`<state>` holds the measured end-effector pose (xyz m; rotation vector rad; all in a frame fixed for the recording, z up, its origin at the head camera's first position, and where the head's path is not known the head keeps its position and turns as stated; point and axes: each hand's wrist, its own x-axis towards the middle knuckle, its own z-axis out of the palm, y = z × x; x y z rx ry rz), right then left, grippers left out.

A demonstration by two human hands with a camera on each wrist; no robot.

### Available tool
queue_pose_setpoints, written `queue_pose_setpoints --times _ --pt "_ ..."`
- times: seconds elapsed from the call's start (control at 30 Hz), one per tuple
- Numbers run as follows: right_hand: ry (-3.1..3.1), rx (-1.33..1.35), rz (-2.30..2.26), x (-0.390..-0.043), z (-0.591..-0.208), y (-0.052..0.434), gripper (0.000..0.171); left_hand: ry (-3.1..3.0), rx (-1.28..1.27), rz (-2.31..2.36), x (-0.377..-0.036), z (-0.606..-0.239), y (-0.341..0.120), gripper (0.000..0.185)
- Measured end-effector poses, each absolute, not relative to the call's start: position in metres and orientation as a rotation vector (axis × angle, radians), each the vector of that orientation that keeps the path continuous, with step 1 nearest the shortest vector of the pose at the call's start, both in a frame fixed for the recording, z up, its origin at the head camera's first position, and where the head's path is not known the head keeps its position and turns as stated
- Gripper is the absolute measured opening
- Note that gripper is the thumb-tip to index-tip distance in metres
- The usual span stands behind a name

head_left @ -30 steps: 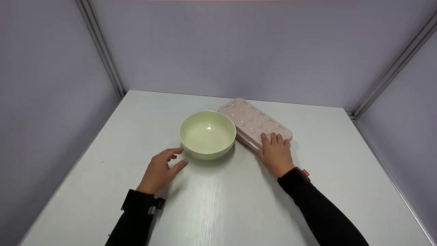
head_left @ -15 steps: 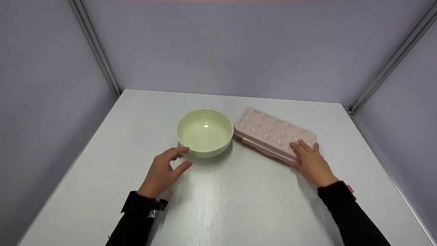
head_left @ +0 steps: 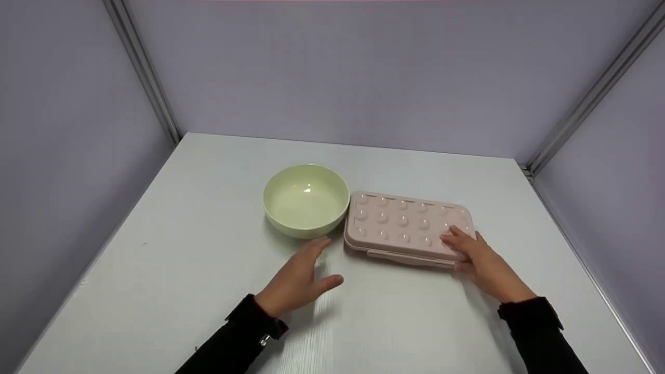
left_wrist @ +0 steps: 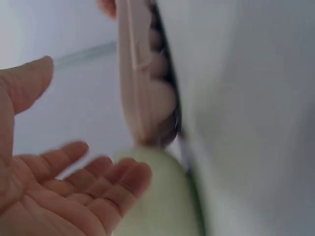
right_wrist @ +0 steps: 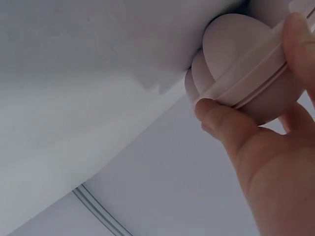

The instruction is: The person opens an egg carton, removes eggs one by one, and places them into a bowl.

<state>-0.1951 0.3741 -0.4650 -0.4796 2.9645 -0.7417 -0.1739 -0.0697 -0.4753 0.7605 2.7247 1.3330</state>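
A pink plastic egg box with a lid of rounded bumps lies closed on the white table, its latch side towards me. My right hand grips the box's right end, fingers on the lid and thumb at the front edge. In the right wrist view, thumb and fingers clasp the box's end around its rim. Left of the box, very close to it, a pale green bowl stands upright with a bare inside. My left hand holds nothing in front of the bowl, fingers extended and thumb spread, in the left wrist view as well.
The white table is enclosed by a grey back wall and side panels. Metal posts stand at the back corners. A small dark mark shows near the left sleeve.
My right hand has pulled the egg box towards me and turned it until its long side nearly faces me. My left hand has moved right and nearer to me.
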Motion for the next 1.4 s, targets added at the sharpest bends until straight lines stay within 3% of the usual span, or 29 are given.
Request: queue_pose_setpoints --times 0.17,0.4,0.6,0.73,0.8,0.93,1.03,1.2,1.4 --pt "2.940 -0.514 -0.734 -0.207 -0.462 0.378 0.070 2.642 0.660 1.307 -0.185 -0.485 -0.046 0.098" --pt "2.920 -0.579 -0.723 -0.223 -0.463 0.371 0.070 2.567 0.663 1.394 -0.195 -0.486 -0.036 0.097" --pt "3.021 -0.580 -0.563 -0.215 -0.464 0.350 0.070 2.561 0.669 1.430 -0.195 -0.489 -0.037 0.099" --pt "3.168 -0.609 -0.234 -0.206 -0.471 0.308 0.091 2.544 0.660 1.478 -0.196 -0.490 -0.036 0.098" --pt "3.259 -0.722 -0.058 -0.204 -0.477 0.285 0.093 2.530 0.662 1.505 -0.195 -0.490 -0.036 0.097" --pt "3.479 -0.953 0.445 -0.202 -0.493 0.252 0.065 2.493 0.657 1.546 -0.193 -0.491 -0.034 0.096" --pt "3.570 -0.913 0.833 -0.201 -0.500 0.235 0.044 2.482 0.645 1.548 -0.191 -0.491 -0.031 0.096" --pt "3.563 -0.688 1.110 -0.199 -0.502 0.215 0.044 2.480 0.637 1.553 -0.191 -0.491 -0.027 0.096" --pt "3.558 -0.559 1.103 -0.200 -0.503 0.210 0.041 2.476 0.666 1.557 -0.191 -0.490 -0.023 0.098"
